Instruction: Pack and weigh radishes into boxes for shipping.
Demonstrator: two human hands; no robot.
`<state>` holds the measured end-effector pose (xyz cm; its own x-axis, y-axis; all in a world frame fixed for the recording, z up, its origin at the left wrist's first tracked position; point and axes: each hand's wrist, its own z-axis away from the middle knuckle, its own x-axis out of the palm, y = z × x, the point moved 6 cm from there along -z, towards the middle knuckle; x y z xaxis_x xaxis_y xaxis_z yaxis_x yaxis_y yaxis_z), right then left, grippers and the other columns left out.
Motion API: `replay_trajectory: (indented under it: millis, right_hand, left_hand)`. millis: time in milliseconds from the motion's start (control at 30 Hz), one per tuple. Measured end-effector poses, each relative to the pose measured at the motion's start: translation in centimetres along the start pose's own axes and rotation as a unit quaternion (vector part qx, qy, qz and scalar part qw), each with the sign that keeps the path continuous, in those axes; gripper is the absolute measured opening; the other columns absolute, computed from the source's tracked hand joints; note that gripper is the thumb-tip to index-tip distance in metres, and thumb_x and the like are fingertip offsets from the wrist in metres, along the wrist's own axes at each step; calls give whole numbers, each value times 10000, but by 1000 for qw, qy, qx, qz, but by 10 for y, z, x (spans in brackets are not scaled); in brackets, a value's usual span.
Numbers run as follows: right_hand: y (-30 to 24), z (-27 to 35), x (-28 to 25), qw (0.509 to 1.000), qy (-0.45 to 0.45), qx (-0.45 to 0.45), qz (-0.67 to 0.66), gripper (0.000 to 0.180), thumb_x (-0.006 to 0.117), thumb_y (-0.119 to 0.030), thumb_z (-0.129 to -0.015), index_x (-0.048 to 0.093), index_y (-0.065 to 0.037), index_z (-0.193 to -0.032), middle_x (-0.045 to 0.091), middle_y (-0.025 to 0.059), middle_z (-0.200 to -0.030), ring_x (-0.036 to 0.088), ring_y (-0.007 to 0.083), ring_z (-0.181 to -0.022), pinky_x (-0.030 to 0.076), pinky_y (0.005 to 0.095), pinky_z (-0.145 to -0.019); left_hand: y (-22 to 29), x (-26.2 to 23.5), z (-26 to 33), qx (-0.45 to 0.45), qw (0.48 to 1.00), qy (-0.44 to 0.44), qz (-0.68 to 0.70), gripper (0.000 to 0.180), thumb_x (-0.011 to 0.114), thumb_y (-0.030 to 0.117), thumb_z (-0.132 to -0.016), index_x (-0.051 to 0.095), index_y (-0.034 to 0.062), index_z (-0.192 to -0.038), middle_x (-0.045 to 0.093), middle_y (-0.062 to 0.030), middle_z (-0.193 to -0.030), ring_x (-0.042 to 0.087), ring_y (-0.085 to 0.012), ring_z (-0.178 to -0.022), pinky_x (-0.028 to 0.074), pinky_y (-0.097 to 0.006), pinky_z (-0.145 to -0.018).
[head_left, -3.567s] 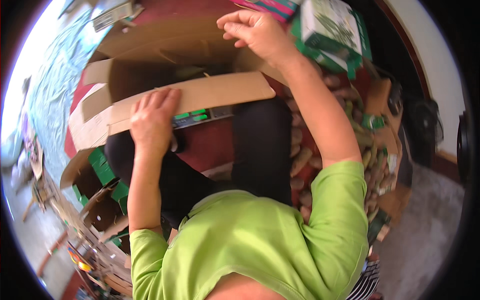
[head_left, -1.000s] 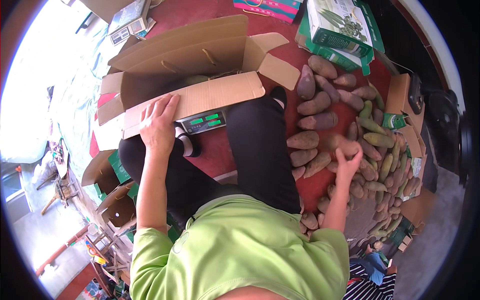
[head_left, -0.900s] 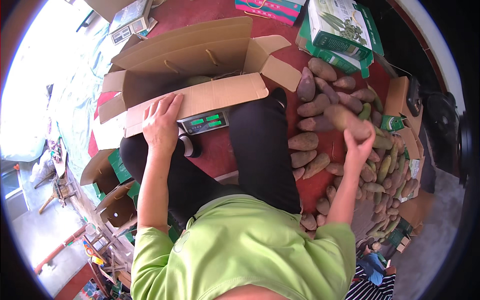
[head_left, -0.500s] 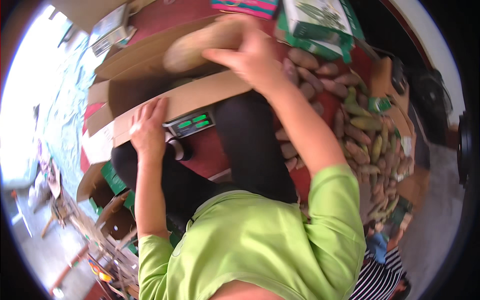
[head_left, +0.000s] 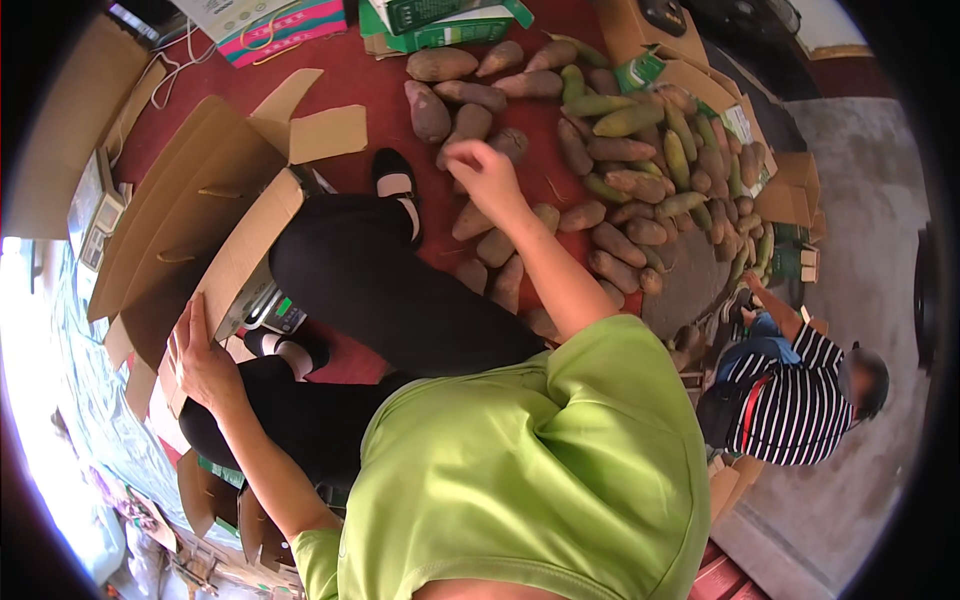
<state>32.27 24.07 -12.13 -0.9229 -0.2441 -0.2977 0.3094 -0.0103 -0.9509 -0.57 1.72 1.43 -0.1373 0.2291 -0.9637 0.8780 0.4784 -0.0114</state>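
My left hand (head_left: 203,362) grips the near edge of an open cardboard box (head_left: 240,245), its fingers hooked over the side wall. The inside of the box is mostly in shadow, so I cannot see what it holds. My right hand (head_left: 488,182) is over the near-left part of a spread of long brown tubers (head_left: 430,112) like sweet potatoes. Its fingers are loosely bent and apart, close to a brown tuber (head_left: 472,124), and nothing shows in them. Partly hidden under the box is a scale with a lit green display (head_left: 287,312).
Green elongated produce (head_left: 628,120) lies among the brown tubers on the red floor (head_left: 350,85). Green cartons (head_left: 450,30) and a pink-and-blue carton (head_left: 285,35) stand at the back. Another device (head_left: 97,215) is left of the box. A person in a striped shirt (head_left: 800,400) works at the right.
My right hand has let go of the large pale tuber it held over the box and moved right to the tubers. The view has turned right; my left hand stays on the box edge.
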Motion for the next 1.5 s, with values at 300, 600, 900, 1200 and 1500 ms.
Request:
replay_trajectory:
  millis: [300,600,900,1200,1500]
  right_hand:
    - [269,119,-132,936,48,250,245,239,621,-147,-749,618,-32,-958,640,109,-805,619,177,-680,491,297,-594]
    - [258,156,-193,886,116,422,151,305,611,-97,-755,575,-68,-1057,632,61,-797,599,141,-591,461,290,-445]
    - [269,146,-297,824,377,416,76,378,616,-91,-776,528,-92,-1143,596,55,-789,581,167,-589,440,308,-445]
    - [310,127,-213,874,109,374,292,379,632,-179,-736,577,-72,-1096,642,117,-906,619,235,-806,502,364,-705]
    - [255,55,-144,868,44,308,387,532,649,-273,-767,466,-124,-1244,420,116,-1314,406,324,-1203,387,396,-978]
  left_hand:
    - [2,4,2,-12,1000,-6,-13,495,494,-53,-757,583,190,-1178,598,2,-1117,552,-233,-1034,452,-351,-845]
    - [-3,9,4,3,1000,5,-26,509,493,-46,-763,565,201,-1202,593,1,-1127,547,-234,-1039,461,-355,-832]
    - [-12,4,11,5,998,15,-67,486,496,-16,-780,564,212,-1204,596,0,-1127,562,-235,-1024,463,-359,-824]
    - [-6,7,7,22,997,13,-74,484,485,0,-773,566,200,-1205,600,-12,-1118,570,-235,-1008,456,-381,-804]
    - [-4,14,5,19,998,2,-52,521,459,-15,-744,559,169,-1222,596,-47,-1120,558,-266,-1006,454,-389,-847]
